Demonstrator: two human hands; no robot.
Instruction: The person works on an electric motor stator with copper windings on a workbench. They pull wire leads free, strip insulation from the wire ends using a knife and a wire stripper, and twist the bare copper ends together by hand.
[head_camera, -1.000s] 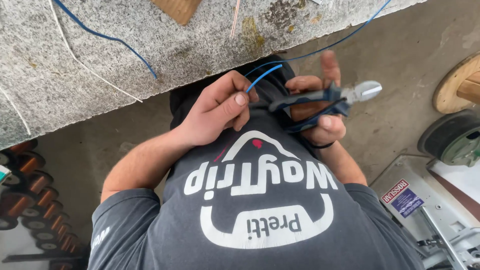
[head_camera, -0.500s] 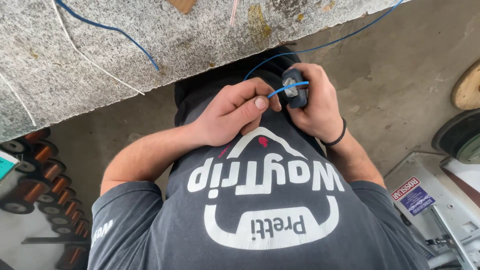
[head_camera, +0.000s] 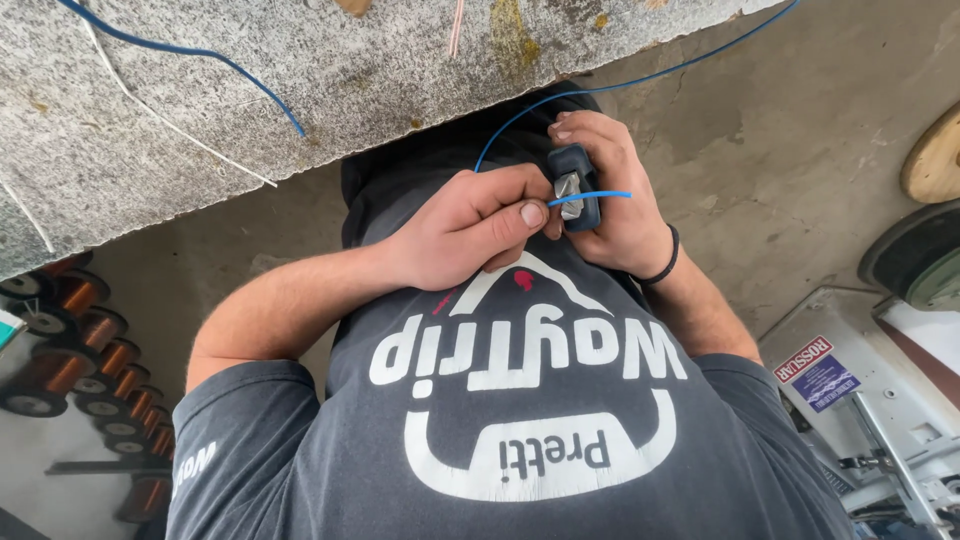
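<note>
A speckled grey stone tabletop (head_camera: 200, 130) carries a loose blue wire (head_camera: 200, 55) and thin white wires (head_camera: 170, 125).

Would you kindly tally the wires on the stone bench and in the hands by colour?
Blue wires: 2, one on the bench, one at the tool between left hand and right hand
White wires: 2
Total: 4

I log: speckled stone counter (head_camera: 300, 90) far left with a loose white wire (head_camera: 170, 125); copper wire spools (head_camera: 60, 350) near left; grey metal machine (head_camera: 880, 400) near right; wooden reel (head_camera: 935, 155) far right.
</note>
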